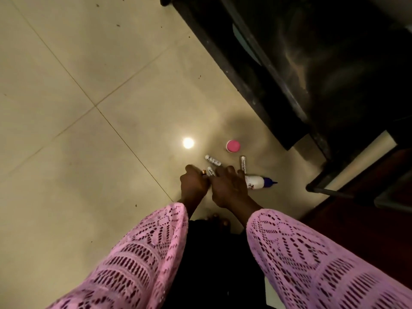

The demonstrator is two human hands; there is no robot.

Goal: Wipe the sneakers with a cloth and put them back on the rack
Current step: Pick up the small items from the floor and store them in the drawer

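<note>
**On the floor: clutter before sneakers**

Low at 6 o'clock, left hand [193, 184] pinches a small tube [203, 172]; right hand [226, 186] curls over another battery-like tube [211, 171]. Sneakers, cloth unseen. Wiping not begun, seemingly; next move likely needs hands freed.

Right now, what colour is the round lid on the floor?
Pink. The round lid shows best in the head view.

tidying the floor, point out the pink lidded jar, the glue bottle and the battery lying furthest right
pink lidded jar [233, 146], head view, on its round pink lid
glue bottle [258, 182], head view, on its white body
battery lying furthest right [243, 163], head view, mid-length on its casing
</note>
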